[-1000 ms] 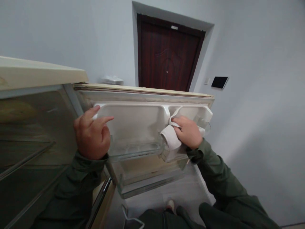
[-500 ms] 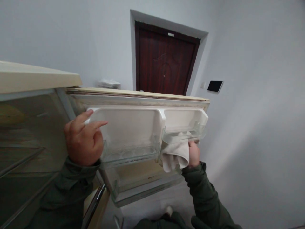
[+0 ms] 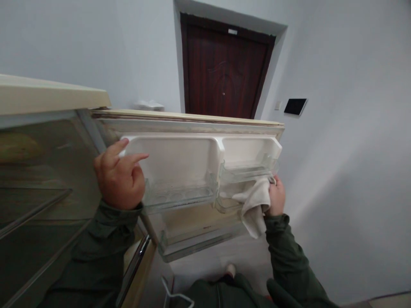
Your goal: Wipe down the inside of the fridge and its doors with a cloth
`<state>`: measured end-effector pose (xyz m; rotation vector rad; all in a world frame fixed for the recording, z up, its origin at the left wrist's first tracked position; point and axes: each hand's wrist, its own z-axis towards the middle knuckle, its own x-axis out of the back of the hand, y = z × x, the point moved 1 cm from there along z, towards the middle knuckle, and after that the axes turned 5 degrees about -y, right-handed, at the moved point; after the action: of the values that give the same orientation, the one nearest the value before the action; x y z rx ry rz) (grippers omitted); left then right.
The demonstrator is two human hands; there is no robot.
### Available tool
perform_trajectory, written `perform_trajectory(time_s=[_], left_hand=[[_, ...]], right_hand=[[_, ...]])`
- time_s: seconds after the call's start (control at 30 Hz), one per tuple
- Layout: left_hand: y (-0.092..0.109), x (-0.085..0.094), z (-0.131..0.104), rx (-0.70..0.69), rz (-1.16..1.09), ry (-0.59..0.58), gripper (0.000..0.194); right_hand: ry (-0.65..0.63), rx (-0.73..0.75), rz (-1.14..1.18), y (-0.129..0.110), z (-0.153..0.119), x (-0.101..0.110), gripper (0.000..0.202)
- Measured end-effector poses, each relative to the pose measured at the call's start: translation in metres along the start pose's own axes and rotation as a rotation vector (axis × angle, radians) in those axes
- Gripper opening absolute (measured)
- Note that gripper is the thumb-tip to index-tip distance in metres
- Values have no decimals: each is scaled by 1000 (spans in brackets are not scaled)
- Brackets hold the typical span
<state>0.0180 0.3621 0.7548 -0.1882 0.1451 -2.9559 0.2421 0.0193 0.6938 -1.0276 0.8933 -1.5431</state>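
Left hand [image 3: 118, 177]: braces the inner edge of the open fridge door [image 3: 192, 126], fingers loosely spread, holding nothing.
Right hand [image 3: 276, 197]: grip closed on a white cloth [image 3: 253, 205], pressed under the small clear door shelf [image 3: 247, 171].
Doing it well: likely best to steady the door and wipe along the shelf's underside with firm strokes.
Hard to see: right fingertips behind the cloth; dim fridge interior [image 3: 38, 192].
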Motion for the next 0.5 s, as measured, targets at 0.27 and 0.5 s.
perform_trajectory(time_s=[0.27,0.5], left_hand=[[0,1,0,7,11,-24,25],[1,3,-1,14,8,-41,24]], right_hand=[[-855,490,-785,-31,-61,-64,37],[-232,571,-607,24,-38,-20,35]])
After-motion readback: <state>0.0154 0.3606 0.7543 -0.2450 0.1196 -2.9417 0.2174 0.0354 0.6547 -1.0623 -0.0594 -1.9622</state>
